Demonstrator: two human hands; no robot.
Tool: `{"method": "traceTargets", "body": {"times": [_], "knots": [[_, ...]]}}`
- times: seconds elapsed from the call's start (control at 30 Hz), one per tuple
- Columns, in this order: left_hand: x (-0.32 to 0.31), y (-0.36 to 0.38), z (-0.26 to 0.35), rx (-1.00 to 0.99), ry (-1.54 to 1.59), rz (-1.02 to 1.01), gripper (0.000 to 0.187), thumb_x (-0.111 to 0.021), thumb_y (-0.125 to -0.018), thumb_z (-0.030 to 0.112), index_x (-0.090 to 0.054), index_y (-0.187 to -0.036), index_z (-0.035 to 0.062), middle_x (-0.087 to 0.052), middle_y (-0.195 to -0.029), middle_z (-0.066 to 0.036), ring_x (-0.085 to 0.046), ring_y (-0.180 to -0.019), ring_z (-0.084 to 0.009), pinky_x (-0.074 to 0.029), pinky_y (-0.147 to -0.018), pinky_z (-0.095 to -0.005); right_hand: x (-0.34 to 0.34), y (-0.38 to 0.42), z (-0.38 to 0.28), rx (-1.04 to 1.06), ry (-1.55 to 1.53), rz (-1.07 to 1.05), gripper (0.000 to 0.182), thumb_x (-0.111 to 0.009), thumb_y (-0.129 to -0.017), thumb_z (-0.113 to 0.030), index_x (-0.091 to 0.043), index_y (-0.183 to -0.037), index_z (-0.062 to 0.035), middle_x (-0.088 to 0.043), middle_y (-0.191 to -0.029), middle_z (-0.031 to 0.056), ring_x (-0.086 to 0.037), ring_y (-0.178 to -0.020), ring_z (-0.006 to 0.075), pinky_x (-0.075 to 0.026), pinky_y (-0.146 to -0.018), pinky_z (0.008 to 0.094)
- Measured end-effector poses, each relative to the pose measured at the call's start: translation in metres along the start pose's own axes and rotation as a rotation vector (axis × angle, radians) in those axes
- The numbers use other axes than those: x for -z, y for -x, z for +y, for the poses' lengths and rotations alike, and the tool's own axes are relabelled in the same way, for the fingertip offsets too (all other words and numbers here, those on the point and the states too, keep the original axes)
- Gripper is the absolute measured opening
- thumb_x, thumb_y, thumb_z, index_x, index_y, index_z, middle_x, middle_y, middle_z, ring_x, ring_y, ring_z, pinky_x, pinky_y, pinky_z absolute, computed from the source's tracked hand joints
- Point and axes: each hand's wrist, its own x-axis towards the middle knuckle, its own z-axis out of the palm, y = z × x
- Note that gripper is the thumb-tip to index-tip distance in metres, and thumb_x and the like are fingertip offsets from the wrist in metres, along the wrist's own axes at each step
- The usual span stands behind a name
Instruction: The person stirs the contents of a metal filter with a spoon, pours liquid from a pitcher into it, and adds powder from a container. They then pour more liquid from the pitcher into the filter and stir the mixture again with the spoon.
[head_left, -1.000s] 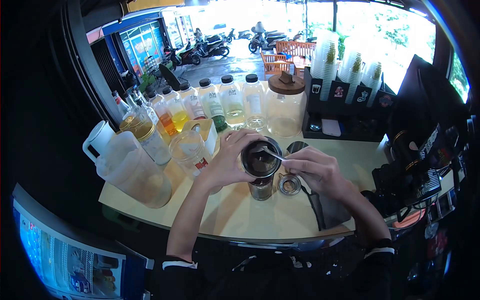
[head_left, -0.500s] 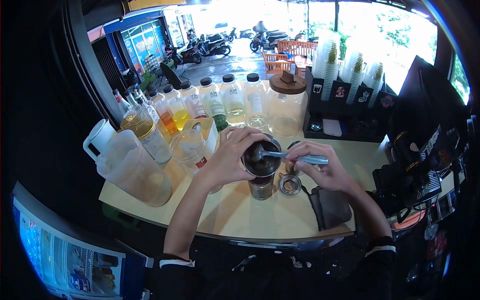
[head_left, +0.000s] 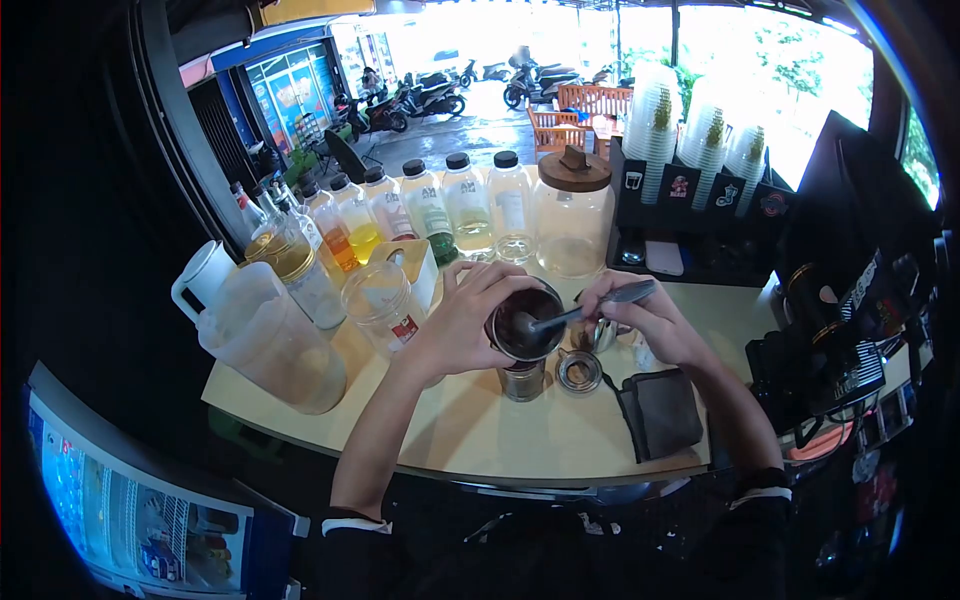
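Note:
My left hand (head_left: 474, 318) wraps round the side of a dark round-mouthed cup (head_left: 507, 340). Its opening faces up toward me, and its inside is dark. Directly below it a clear glass base (head_left: 523, 384) shows on the counter. A metal spoon (head_left: 628, 293) is pinched by the handle in my right hand (head_left: 640, 318), its bowl inside the cup's mouth. Close to the right of the cup lies a small round glass piece (head_left: 579, 371), with a shiny metal vessel (head_left: 598, 336) partly behind my right fingers.
On the counter (head_left: 480, 440), a folded dark cloth (head_left: 667, 415) lies at the right. A large plastic pitcher (head_left: 275, 340) and an open clear jar (head_left: 383, 305) stand left. Several bottles (head_left: 466, 205) and a wood-lidded jar (head_left: 574, 225) line the back, beside a cup rack (head_left: 690, 215).
The spoon has turned inside the cup, its handle end now tilted higher. My right hand has shifted slightly up, exposing more of the metal vessel; my left hand keeps its hold.

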Motion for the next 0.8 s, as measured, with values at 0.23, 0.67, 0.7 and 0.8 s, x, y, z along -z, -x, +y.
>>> {"method": "traceTargets", "body": {"times": [0.23,0.67,0.7,0.8], "knots": [[-0.001,-0.002,0.004,0.01,-0.006,-0.029,0.077,-0.086,-0.051,0.036,-0.058,-0.121,0.0172,-0.055,-0.117,-0.003,-0.049,-0.117,-0.0201,-0.023,-0.104,-0.0408,-0.002,-0.003,-0.01,-0.005,0.052,-0.014,0.013,-0.048,-0.088,-0.005,-0.059,-0.089,0.0019,-0.059,-0.082,0.0034,-0.053,-0.074,0.0092,-0.045,-0.069,0.0243],[-0.005,0.001,0.006,0.023,-0.023,0.066,0.081,-0.086,-0.048,0.029,-0.056,-0.122,0.0179,-0.056,-0.113,-0.001,-0.052,-0.112,-0.0198,-0.024,-0.103,-0.0408,-0.01,-0.004,-0.008,0.064,0.228,-0.026,0.011,-0.056,-0.09,-0.008,-0.06,-0.092,0.0015,-0.062,-0.08,0.0054,-0.058,-0.074,0.0102,-0.047,-0.066,0.0275],[-0.005,0.003,0.006,0.042,-0.013,0.107,0.081,-0.087,-0.048,0.029,-0.056,-0.122,0.0166,-0.056,-0.112,-0.002,-0.052,-0.112,-0.0199,-0.025,-0.103,-0.0407,-0.011,-0.002,-0.009,0.118,0.249,0.036,0.01,-0.059,-0.089,-0.007,-0.062,-0.094,0.001,-0.063,-0.081,0.0065,-0.06,-0.075,0.0111,-0.047,-0.065,0.0274],[-0.009,0.006,0.004,0.151,0.05,0.135,0.077,-0.087,-0.049,0.032,-0.056,-0.116,0.0131,-0.057,-0.111,-0.003,-0.053,-0.11,-0.0198,-0.025,-0.104,-0.0409,-0.013,0.002,-0.009,0.268,0.404,0.15,0.012,-0.064,-0.087,-0.006,-0.065,-0.098,-0.0005,-0.064,-0.082,0.009,-0.062,-0.074,0.0144,-0.049,-0.064,0.028]]}}
